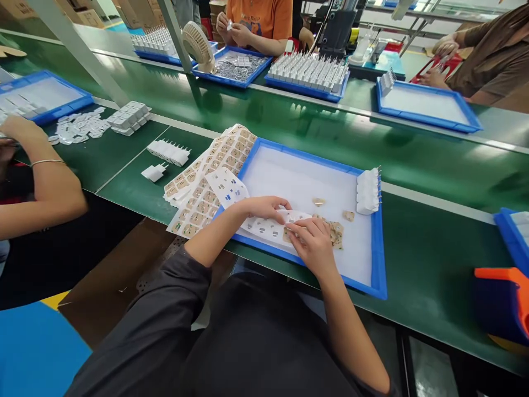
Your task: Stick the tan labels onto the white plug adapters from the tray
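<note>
A blue-rimmed white tray [374, 259] lies in front of me on the green bench. Both hands work at a white backing sheet [264, 227] with small stickers, lying over the tray's near left part. My left hand [264, 208] presses the sheet with fingers curled on it. My right hand [312, 242] pinches at the sheet's edge beside a small heap of tan stickers [335, 231]. Loose tan stickers [348, 215] lie on the tray floor. A row of white plug parts [367, 190] stands along the tray's right rim.
Sticker sheets [206, 182] are piled left of the tray. White plug parts [168, 151] sit further left. A co-worker's arm [41, 187] rests at left; other people work across the bench behind blue trays [425, 105]. An orange-and-blue object [504, 300] sits at right.
</note>
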A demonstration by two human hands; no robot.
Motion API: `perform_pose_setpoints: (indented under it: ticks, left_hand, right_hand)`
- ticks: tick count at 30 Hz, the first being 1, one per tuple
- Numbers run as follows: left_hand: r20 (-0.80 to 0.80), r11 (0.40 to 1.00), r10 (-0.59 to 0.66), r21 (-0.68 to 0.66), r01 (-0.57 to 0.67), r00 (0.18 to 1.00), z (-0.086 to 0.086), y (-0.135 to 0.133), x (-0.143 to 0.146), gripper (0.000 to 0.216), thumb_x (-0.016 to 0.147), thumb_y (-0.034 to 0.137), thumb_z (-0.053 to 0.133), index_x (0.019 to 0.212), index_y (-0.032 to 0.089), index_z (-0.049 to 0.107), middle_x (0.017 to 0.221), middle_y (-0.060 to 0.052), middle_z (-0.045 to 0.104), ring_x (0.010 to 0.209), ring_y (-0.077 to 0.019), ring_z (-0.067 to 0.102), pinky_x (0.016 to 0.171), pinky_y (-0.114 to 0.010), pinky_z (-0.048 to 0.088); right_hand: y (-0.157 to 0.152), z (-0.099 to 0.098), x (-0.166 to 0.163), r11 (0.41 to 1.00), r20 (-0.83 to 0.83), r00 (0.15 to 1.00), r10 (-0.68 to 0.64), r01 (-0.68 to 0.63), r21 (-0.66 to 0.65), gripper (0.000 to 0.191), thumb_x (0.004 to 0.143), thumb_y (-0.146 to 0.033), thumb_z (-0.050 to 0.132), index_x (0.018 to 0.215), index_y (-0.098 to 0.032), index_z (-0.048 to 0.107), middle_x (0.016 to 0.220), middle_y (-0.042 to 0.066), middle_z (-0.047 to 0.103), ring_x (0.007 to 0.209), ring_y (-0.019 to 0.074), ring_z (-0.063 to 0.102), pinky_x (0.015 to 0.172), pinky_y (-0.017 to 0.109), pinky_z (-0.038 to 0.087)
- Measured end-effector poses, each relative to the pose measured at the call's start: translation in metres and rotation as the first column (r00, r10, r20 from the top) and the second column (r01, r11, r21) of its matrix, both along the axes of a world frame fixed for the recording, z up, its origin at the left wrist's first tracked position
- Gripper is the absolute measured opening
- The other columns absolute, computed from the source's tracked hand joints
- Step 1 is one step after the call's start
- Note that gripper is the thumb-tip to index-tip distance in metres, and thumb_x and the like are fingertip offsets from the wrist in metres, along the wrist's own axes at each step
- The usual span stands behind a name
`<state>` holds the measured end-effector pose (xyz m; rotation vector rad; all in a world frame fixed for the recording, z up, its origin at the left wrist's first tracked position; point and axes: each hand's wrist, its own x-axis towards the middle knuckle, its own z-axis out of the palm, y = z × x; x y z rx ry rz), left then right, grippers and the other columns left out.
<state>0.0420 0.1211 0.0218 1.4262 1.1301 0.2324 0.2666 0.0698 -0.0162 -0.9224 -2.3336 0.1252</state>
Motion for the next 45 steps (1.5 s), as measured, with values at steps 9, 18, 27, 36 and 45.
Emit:
perform_pose_setpoints:
  ticks: [9,18,27,36,45]
  left_hand:
    - [0.030,0.999,-0.047,0.004,0.047,0.998,-0.0055,0.0005,-0.0004,0.053,0.070,0.033,0.075,0.119,0.019,0.060,0.067,0.006,0.052,0.057,-0.0107,0.046,0.053,-0.023,0.034]
    - [0.077,0.998,-0.061,-0.007,0.062,0.995,0.0003,-0.0014,-0.0025,0.061,0.065,0.039,0.084,0.119,0.019,0.062,0.071,0.006,0.053,0.060,-0.0094,0.046,0.056,-0.023,0.034]
    - [0.064,0.980,-0.195,0.051,0.192,0.979,-0.0028,0.0004,-0.0033,0.064,0.060,0.037,0.086,0.117,0.019,0.061,0.075,0.007,0.059,0.067,-0.0120,0.050,0.064,-0.024,0.036]
    - [0.008,0.974,-0.206,0.095,0.205,0.978,-0.0030,0.0007,0.0010,0.060,0.060,0.038,0.083,0.114,0.019,0.064,0.069,0.008,0.052,0.066,-0.0126,0.046,0.064,-0.025,0.034]
    - [0.051,0.973,-0.207,0.113,0.200,0.977,0.0011,-0.0027,0.0012,0.057,0.065,0.038,0.081,0.115,0.020,0.063,0.078,0.006,0.054,0.070,-0.0130,0.047,0.067,-0.024,0.035]
  right_hand:
    - [-0.0029,0.0014,-0.0003,0.998,0.037,0.999,0.036,-0.038,0.051,0.014,0.098,-0.019,0.059,0.096,-0.026,0.071,0.096,0.002,0.074,0.094,0.0218,0.059,0.092,0.038,0.042]
    - [-0.0051,0.0076,0.0055,0.992,-0.071,0.995,0.075,-0.082,-0.093,0.014,0.100,-0.023,0.056,0.093,-0.025,0.068,0.100,0.004,0.073,0.097,0.0212,0.061,0.092,0.038,0.042]
    - [-0.0043,0.0062,0.0033,0.995,-0.068,0.993,0.092,-0.093,-0.021,0.009,0.097,-0.022,0.061,0.098,-0.024,0.069,0.097,0.004,0.074,0.091,0.0207,0.060,0.089,0.038,0.044]
    - [-0.0032,0.0062,0.0053,0.989,-0.049,0.988,0.147,-0.147,-0.001,0.009,0.095,-0.017,0.064,0.096,-0.025,0.069,0.098,0.003,0.075,0.092,0.0220,0.060,0.087,0.040,0.046]
    - [-0.0023,0.0084,0.0069,0.969,-0.206,0.975,0.086,-0.130,-0.210,0.009,0.095,-0.018,0.066,0.090,-0.026,0.067,0.096,0.002,0.077,0.092,0.0226,0.069,0.085,0.041,0.048]
